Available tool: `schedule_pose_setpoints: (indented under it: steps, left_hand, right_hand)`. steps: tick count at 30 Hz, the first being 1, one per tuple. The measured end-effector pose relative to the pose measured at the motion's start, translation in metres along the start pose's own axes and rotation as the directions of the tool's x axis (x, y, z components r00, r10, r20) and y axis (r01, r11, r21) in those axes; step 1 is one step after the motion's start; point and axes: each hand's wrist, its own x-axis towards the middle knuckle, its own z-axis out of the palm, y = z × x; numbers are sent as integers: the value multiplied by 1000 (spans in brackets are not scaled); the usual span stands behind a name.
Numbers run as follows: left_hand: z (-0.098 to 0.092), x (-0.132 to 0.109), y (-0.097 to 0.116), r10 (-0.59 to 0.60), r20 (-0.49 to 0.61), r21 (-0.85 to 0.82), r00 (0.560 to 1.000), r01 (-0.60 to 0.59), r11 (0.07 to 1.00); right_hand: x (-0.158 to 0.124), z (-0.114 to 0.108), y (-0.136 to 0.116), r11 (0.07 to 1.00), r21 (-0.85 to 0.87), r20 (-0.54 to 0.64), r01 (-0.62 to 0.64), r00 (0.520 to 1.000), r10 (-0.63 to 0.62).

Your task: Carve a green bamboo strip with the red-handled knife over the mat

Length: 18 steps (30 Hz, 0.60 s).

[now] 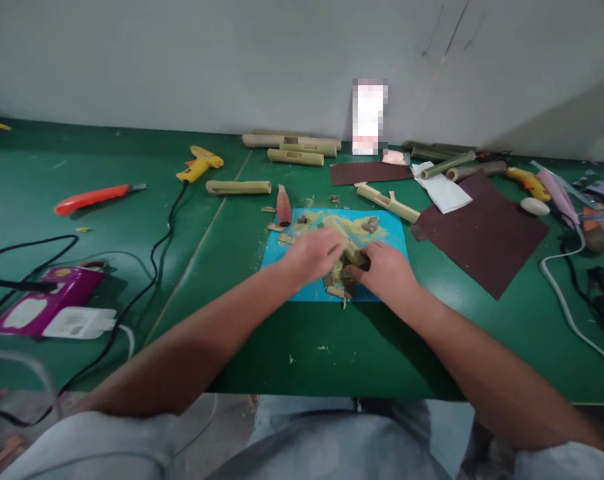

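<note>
green table [307, 347], grey wall [182, 60]; left hand [312, 255], right hand [385, 270] on bamboo [351, 251].

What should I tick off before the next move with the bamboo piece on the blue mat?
1. Right hand gripping the near end of the bamboo piece: ok.
2. Left hand holding the piece firmly: cannot tell, the hand is blurred.
3. Bamboo piece is over the blue mat, not the bare table: ok.
4. Mat free of scraps: not ok, shavings lie across it.
5. Red-handled knife apart from both hands, at the mat's far left corner: ok.
</note>
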Motion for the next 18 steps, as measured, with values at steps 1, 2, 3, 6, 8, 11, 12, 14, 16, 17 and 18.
schedule_pose_setpoints:
  steps: [1,2,3,6,8,11,12,14,16,17,18]
  left_hand:
    - [-1,0,-1,-37,-31,13,999,37,999]
    - [-1,0,-1,-78,-60,18,995,79,997]
    - [-1,0,-2,-83,-65,13,994,84,996]
    - [-2,0,-1,13,30,-85,999,-11,996]
    - [-3,1,-3,-10,10,-71,1000,11,997]
    - [-5,2,-5,-72,-51,-14,996,72,997]
    - [-5,2,-4,-53,-37,-20,998,52,998]
    - [-4,1,-1,33,25,-69,999,-31,997]
    - [-4,1,2,66,39,-97,997,-62,993]
    - [-3,1,3,31,8,-79,1000,-30,996]
    - [-3,1,4,-13,-28,-56,1000,12,998]
  right_hand:
    - [0,0,0,1000,3,0,-11,1000,11]
    - [0,0,0,1000,5,2,-19,1000,19]
    - [0,0,0,1000,5,6,-22,1000,22]
    - [0,1,0,1000,5,15,-15,1000,15]
    - [1,1,1,1000,13,8,-6,1000,5]
    - [1,2,2,1000,15,3,-6,1000,6]
    - [1,2,2,1000,12,5,-7,1000,7]
    - [1,1,1,1000,7,10,-6,1000,6]
    - [1,1,0,1000,9,8,-9,1000,9]
    - [1,1,0,1000,14,9,-18,1000,17]
    - [1,0,0,1000,18,12,-26,1000,26]
